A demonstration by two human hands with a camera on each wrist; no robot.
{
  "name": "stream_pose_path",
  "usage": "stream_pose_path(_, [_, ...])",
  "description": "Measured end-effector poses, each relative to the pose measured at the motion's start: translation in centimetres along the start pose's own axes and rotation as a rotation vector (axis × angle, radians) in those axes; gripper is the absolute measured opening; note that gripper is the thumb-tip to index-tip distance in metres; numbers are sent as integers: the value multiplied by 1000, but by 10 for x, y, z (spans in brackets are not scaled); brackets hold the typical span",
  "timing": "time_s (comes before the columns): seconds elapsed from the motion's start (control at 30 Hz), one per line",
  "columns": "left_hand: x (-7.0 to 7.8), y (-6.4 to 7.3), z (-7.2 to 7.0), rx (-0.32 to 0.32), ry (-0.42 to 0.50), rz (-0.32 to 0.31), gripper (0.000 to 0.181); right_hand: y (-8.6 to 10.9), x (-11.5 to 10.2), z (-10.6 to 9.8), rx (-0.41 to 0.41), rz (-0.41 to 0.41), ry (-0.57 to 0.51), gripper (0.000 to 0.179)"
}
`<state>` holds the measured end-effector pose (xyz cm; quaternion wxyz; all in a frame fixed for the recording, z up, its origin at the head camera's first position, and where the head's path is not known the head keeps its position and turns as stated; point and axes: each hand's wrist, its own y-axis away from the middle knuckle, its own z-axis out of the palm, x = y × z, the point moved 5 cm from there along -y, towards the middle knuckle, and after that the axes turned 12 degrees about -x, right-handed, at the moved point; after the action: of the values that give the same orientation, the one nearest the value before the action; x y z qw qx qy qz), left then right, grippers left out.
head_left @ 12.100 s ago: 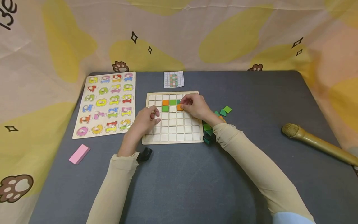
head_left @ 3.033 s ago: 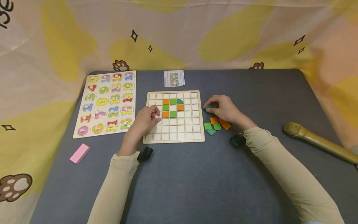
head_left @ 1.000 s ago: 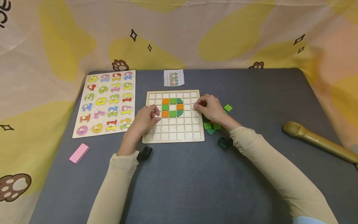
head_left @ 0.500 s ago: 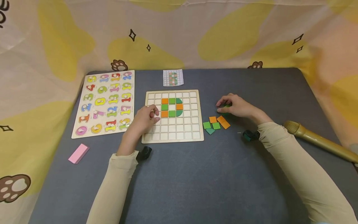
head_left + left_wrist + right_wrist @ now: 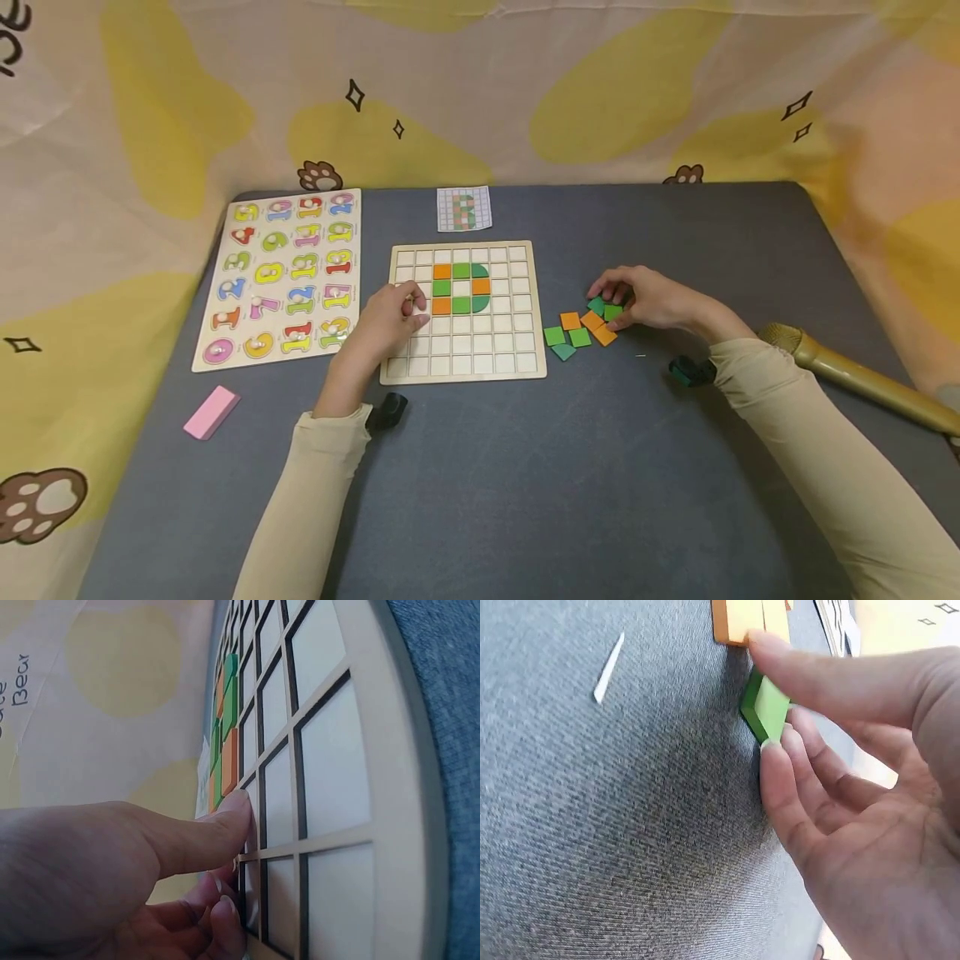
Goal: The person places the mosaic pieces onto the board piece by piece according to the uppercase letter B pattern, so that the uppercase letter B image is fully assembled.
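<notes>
On the white grid board (image 5: 462, 343), orange and green squares and two teal quarter-round tiles (image 5: 480, 304) form a ring around one white cell. My left hand (image 5: 388, 321) rests on the board's left part, fingers loosely bent, holding no tile; its thumb (image 5: 217, 832) touches the grid. To the right of the board lie several loose tiles. My right hand (image 5: 656, 300) spreads over their far end, thumb against an orange tile (image 5: 603, 334) and fingers around a green square (image 5: 612, 312) and a teal tile (image 5: 596, 305). In the right wrist view a fingertip touches the green tile (image 5: 769, 709).
A small pattern card (image 5: 463, 209) lies behind the board. At left are a number puzzle (image 5: 281, 279) and a pink block (image 5: 212, 412). A gold microphone (image 5: 847, 379) lies at right, and a thin white sliver (image 5: 609, 667) lies on the grey tabletop.
Since 3.0 s ago a teal quarter-round tile has joined the ring on the board. My right hand has moved from the board's edge back to the loose tiles; the green square there slid nearer the orange ones.
</notes>
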<state>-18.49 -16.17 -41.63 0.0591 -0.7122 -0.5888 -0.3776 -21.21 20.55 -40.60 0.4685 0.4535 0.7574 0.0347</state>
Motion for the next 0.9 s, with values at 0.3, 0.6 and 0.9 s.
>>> stream_pose_path(0.3, [0,0,0,0,7,6,12,3,-2,1,99,-5,30,40])
stream_pose_path(0.6, [0,0,0,1,2,7,11,-1,-6,1,294,-54,89,19])
stream_pose_path(0.9, [-3,0,0,-10,23,-18,8,-31,-38,22,415,-166,-52,8])
